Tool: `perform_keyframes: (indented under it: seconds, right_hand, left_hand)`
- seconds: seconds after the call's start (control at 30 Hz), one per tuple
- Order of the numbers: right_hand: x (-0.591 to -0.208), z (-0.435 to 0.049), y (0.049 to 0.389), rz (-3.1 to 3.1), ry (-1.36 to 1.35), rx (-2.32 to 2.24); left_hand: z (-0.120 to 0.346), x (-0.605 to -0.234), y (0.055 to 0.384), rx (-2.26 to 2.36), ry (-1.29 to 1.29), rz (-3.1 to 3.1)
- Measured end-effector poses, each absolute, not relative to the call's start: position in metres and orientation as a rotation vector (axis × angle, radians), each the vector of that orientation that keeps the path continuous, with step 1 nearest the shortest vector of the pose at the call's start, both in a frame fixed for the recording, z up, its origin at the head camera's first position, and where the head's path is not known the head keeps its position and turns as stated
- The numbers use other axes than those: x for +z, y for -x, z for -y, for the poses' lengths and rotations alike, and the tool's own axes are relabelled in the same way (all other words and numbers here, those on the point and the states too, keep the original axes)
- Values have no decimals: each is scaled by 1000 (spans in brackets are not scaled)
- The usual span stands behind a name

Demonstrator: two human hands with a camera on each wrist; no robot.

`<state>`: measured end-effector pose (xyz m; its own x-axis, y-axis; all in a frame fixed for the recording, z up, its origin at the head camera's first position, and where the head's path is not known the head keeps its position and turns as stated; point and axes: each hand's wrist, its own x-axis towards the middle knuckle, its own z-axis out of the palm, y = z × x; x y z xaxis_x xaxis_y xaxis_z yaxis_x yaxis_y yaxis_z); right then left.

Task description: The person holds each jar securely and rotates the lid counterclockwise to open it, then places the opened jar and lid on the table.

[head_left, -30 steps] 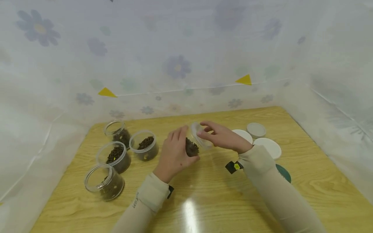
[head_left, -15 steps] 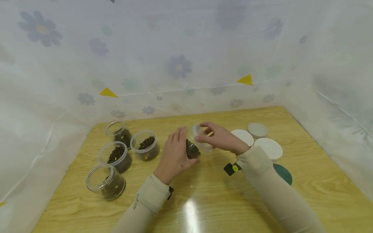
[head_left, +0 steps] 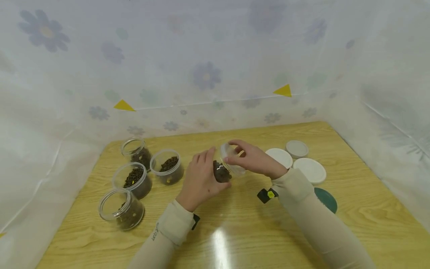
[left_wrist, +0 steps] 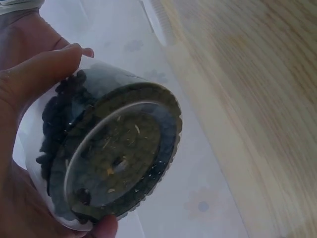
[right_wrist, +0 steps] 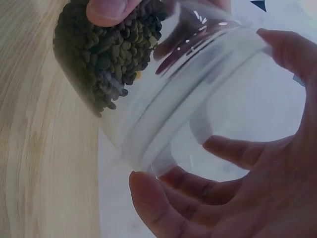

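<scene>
A clear plastic jar [head_left: 221,172] lies tipped in the air above the table, part-filled with dark brown pellets [right_wrist: 106,54]. My left hand [head_left: 199,179] grips it round the side, near the bottom; the left wrist view looks onto the jar's ridged round base [left_wrist: 119,158]. At the mouth end, a translucent lid-like band [right_wrist: 190,94] circles the jar. The fingertips and thumb of my right hand [head_left: 255,158] hold this band from either side, with the palm off its face. Pellets have slid to the lower side of the jar.
At the left stand several uncovered clear tubs of pellets, among them a front jar [head_left: 121,210] and a tub [head_left: 167,167]. Lids lie at the right: white ones [head_left: 309,171], a greyish one [head_left: 297,149] and a green one [head_left: 326,200], partly behind my right sleeve. Flowered sheeting surrounds the table.
The fingers of my right hand have shifted slightly at the jar's mouth end, and the pellets have settled differently inside. My left hand keeps its grip; tubs and lids stay in place.
</scene>
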<state>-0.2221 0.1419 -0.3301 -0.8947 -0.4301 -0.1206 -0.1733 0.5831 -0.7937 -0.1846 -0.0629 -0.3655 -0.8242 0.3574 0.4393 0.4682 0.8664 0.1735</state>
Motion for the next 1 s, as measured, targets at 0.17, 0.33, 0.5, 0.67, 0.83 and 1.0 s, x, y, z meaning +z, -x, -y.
perform_keyframes:
  seconds: [0.17, 0.33, 0.5, 0.67, 0.83, 1.0]
  right_hand:
    - [-330, -144, 220, -2537, 640, -1214]
    - [-333, -146, 218, -2529, 861, -1218]
    - [-336, -145, 219, -2484, 946, -1246]
    - [-337, -144, 219, -2474, 927, -1261]
    - [-337, -144, 219, -2465, 902, -1259]
    - [-336, -146, 219, -2432, 884, -1238]
  left_hand:
    - [67, -366, 186, -382, 628, 2580]
    - [74, -367, 186, -467, 664, 2613]
    - [80, -365, 186, -522, 681, 2662]
    - [83, -365, 187, -505, 693, 2670]
    - [85, -367, 186, -519, 714, 2646]
    - [86, -367, 185, -519, 711, 2651]
